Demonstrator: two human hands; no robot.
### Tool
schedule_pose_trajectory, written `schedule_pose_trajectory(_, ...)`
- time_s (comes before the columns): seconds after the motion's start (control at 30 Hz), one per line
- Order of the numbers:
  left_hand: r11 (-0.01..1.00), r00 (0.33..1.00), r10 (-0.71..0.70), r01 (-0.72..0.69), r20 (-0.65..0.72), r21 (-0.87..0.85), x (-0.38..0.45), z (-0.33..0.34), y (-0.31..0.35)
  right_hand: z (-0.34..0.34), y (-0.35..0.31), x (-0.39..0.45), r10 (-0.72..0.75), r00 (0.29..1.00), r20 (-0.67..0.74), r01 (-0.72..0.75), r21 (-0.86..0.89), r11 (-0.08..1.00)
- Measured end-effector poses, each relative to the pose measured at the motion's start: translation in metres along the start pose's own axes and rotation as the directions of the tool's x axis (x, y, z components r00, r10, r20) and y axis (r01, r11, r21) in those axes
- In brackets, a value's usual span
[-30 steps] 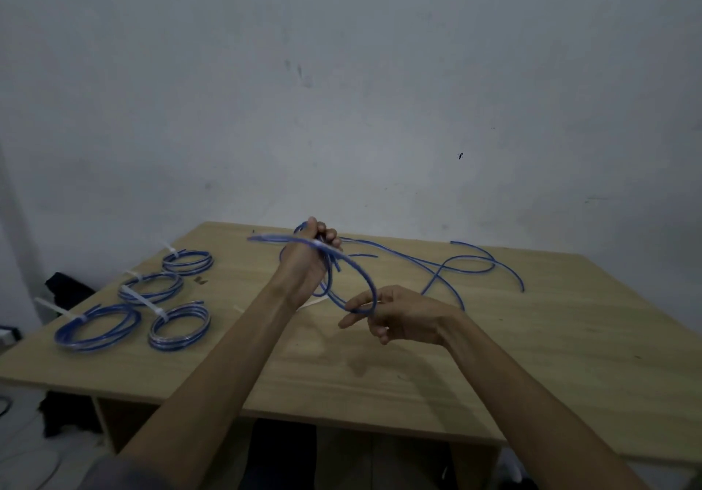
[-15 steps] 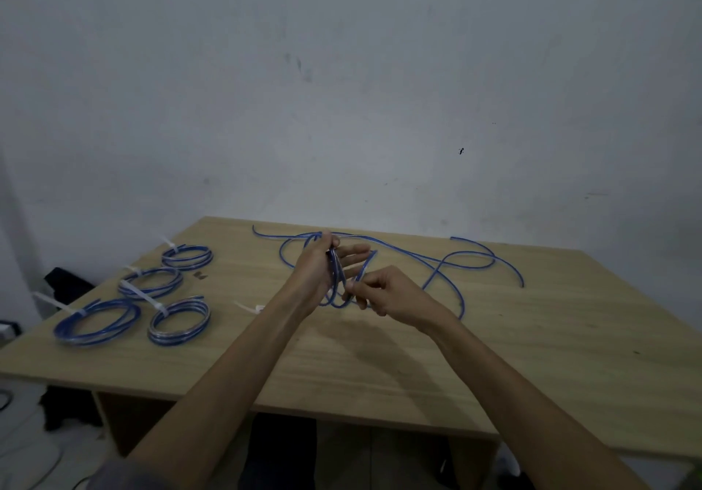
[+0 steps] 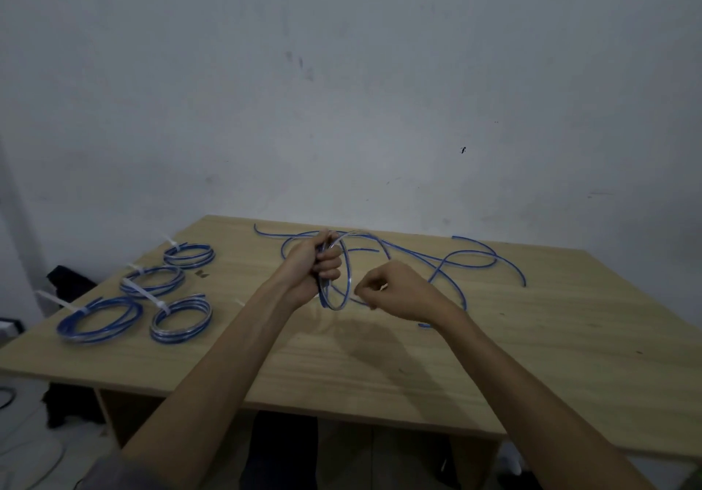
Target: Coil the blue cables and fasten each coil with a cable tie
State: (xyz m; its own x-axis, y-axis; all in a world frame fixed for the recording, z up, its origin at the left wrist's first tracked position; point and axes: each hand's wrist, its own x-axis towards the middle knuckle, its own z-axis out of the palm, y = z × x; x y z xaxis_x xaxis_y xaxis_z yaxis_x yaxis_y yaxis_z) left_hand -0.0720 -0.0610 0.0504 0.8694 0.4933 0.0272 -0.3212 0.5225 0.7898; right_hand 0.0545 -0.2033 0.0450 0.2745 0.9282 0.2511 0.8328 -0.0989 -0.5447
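Note:
My left hand [image 3: 317, 266] grips a small upright coil of blue cable [image 3: 343, 280] above the wooden table [image 3: 380, 368]. My right hand [image 3: 395, 290] sits just right of the coil with curled fingers pinching the cable strand near the coil's lower edge. The loose rest of the blue cable [image 3: 471, 261] trails in wide loops across the table's far right. Several finished blue coils with white cable ties lie at the left: one [image 3: 189, 254] farthest, one [image 3: 152, 280] nearer, one [image 3: 99, 320] at the front left, one [image 3: 181, 320] beside it.
A loose white cable tie [image 3: 240, 302] lies on the table just left of my left forearm. A grey wall rises behind the table. Dark objects and cords lie on the floor at the left.
My left hand's fingers have closed round the coil, which now stands upright. My right hand moved a little right and down, feeding another loop.

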Motion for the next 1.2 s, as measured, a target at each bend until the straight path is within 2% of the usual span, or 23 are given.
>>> schedule_pose_trajectory(0.07,0.997,0.995,-0.077,0.079,0.065,-0.023,-0.004,-0.003,0.004,-0.010,-0.001,0.002,-0.017,0.953,-0.301,-0.012,-0.093,0.996)
schedule_pose_trajectory(0.1,0.994,0.991,-0.107,0.108,0.077,-0.002,-0.005,-0.003,0.004,-0.014,-0.003,0.002,-0.049,0.919,-0.390,-0.012,-0.154,0.988)
schedule_pose_trajectory(0.13,0.991,0.988,-0.133,0.131,0.080,0.026,-0.007,-0.003,0.004,-0.018,-0.004,0.003,-0.092,0.909,-0.406,-0.010,-0.242,0.970)
schedule_pose_trajectory(0.23,0.978,0.973,-0.206,0.202,0.104,0.048,-0.010,0.001,0.004,-0.023,-0.007,0.010,-0.173,0.958,-0.230,0.038,-0.494,0.869)
schedule_pose_trajectory(0.3,0.970,0.960,-0.242,0.240,0.140,0.030,-0.011,0.003,0.005,-0.023,-0.006,0.014,-0.206,0.961,-0.186,0.073,-0.547,0.834)
schedule_pose_trajectory(0.37,0.961,0.947,-0.275,0.277,0.169,0.009,-0.013,0.003,0.006,-0.022,-0.001,0.016,-0.291,0.930,-0.226,0.119,-0.564,0.818)
schedule_pose_trajectory(0.47,0.951,0.937,-0.309,0.304,0.162,0.055,-0.017,0.002,0.005,-0.028,0.006,0.016,-0.326,0.882,-0.339,0.116,-0.514,0.850)
schedule_pose_trajectory(0.6,0.947,0.925,-0.320,0.307,0.206,0.094,-0.024,0.000,0.003,-0.041,0.015,0.020,-0.168,0.879,-0.447,-0.032,-0.406,0.913)
schedule_pose_trajectory(0.7,0.949,0.921,-0.314,0.314,0.232,0.038,-0.024,-0.002,0.004,-0.041,0.018,0.018,-0.065,0.935,-0.348,-0.066,-0.351,0.934)
schedule_pose_trajectory(0.8,0.950,0.914,-0.299,0.312,0.274,-0.005,-0.020,-0.010,0.004,-0.035,0.016,0.016,0.018,0.980,-0.200,-0.022,-0.019,1.000)
schedule_pose_trajectory(0.93,0.912,0.832,-0.337,0.405,0.440,-0.067,-0.017,-0.019,0.004,-0.021,0.005,0.015,0.069,0.995,-0.073,-0.043,0.316,0.948)
schedule_pose_trajectory(1.03,0.914,0.833,-0.345,0.402,0.433,-0.046,-0.019,-0.014,0.002,-0.014,-0.004,0.018,-0.014,0.989,-0.150,0.059,0.302,0.951)
schedule_pose_trajectory(1.1,0.926,0.849,-0.332,0.376,0.410,-0.029,-0.022,-0.009,0.001,-0.011,-0.008,0.022,-0.104,0.966,-0.236,0.155,0.208,0.966)
schedule_pose_trajectory(1.2,0.950,0.899,-0.303,0.313,0.317,0.022,-0.028,-0.002,0.002,-0.013,-0.010,0.027,-0.164,0.940,-0.299,0.190,0.059,0.980)
